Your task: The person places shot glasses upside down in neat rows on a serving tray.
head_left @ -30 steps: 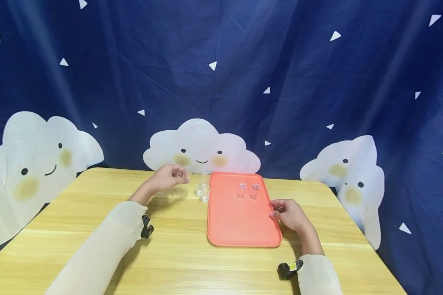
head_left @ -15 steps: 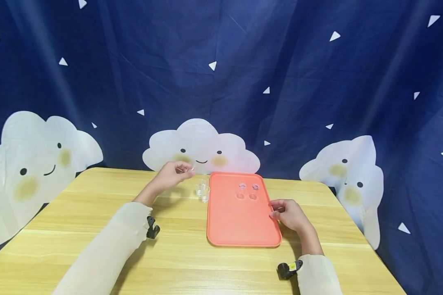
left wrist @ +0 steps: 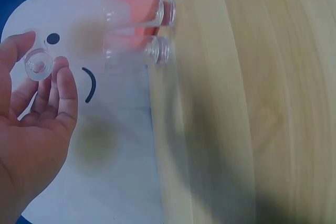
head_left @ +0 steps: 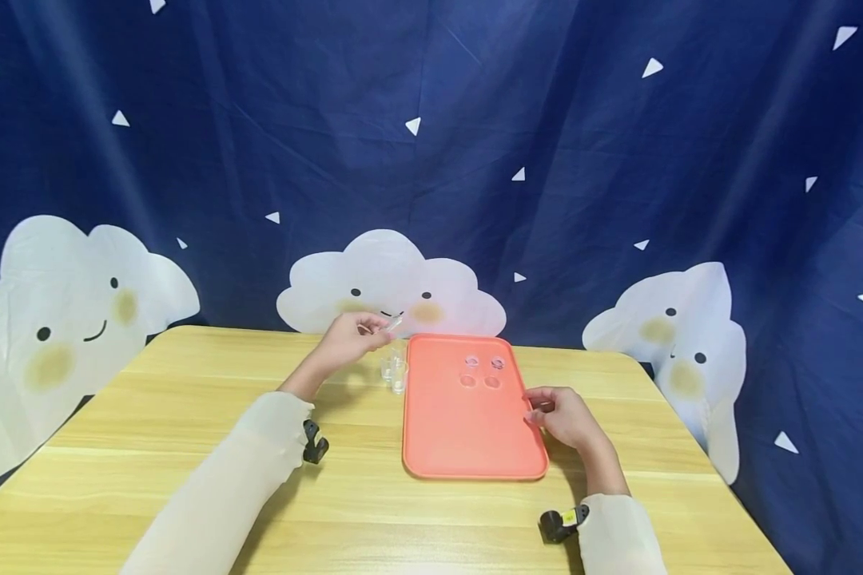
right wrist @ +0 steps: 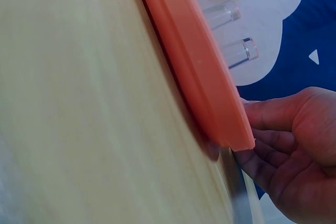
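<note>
My left hand [head_left: 354, 339] pinches a small clear shot glass [head_left: 394, 323] by the thumb and fingers, above the table's far side. In the left wrist view that glass's thick round base [left wrist: 38, 65] faces the camera. Two more clear shot glasses [left wrist: 137, 11] stand upright on the table, just left of a coral-red tray [head_left: 467, 439]. On the tray, two shot glasses [right wrist: 241, 52] sit upside down, bases up. My right hand [head_left: 564, 417] grips the tray's right edge between thumb and fingers; some fingertips are hidden by the rim.
A light wooden table [head_left: 345, 511] carries everything. Behind its far edge hangs a dark blue cloth [head_left: 431, 192] with white clouds and triangles. Black wrist cameras [head_left: 315, 442] are strapped over both pale sleeves.
My left hand has moved right with the shot glass, toward the tray, and the glass has tilted into clearer view. The right hand stays on the tray's edge.
</note>
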Action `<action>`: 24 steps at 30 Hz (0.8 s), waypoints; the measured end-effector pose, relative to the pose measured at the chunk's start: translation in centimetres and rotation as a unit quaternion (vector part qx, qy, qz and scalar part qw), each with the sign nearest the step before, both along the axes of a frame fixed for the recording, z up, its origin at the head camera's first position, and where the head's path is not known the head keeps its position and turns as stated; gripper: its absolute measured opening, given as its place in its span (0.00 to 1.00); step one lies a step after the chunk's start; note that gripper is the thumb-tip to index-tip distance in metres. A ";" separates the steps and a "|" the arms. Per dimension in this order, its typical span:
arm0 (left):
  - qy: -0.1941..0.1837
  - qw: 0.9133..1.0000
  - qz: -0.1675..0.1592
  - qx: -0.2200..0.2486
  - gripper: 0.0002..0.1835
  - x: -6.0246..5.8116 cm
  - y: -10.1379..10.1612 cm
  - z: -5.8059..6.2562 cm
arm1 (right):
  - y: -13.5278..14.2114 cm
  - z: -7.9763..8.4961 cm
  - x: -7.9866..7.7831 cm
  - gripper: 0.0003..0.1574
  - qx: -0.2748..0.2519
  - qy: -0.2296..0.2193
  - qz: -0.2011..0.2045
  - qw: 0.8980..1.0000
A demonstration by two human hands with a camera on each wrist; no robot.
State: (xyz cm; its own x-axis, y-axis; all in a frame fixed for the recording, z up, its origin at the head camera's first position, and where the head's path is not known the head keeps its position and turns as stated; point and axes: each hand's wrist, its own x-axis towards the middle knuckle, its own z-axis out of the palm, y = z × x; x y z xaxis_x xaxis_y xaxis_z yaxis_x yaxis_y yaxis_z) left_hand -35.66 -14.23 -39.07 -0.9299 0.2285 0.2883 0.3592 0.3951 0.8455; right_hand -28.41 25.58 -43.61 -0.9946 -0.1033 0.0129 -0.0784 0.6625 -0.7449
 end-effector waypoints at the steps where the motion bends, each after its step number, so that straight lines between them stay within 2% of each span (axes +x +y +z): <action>1: 0.000 1.000 0.002 -0.001 0.13 0.0 0.2 0.0 | 0.0 0.0 0.0 0.22 0.000 0.001 0.002 1.000; 8: -0.003 1.000 0.017 0.019 0.16 -0.1 1.3 0.1 | 0.0 0.0 0.0 0.22 -0.003 0.003 0.006 1.000; 15: 0.011 0.999 0.037 0.021 0.17 0.0 2.5 0.2 | 0.1 -0.1 -0.2 0.22 -0.008 0.002 0.000 1.000; 24: 0.011 0.999 0.028 0.023 0.14 0.1 3.9 0.4 | 0.1 -0.1 -0.1 0.23 -0.004 0.005 0.004 1.000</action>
State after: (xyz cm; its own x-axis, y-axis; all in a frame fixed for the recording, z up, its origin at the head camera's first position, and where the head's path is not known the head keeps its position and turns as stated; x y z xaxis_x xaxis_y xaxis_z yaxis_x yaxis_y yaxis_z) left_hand -35.60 -10.31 -38.64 -0.9342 0.1618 0.3178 0.3562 0.3756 0.8556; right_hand -28.47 25.69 -43.71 -0.9936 -0.1104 0.0232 -0.0905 0.6564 -0.7489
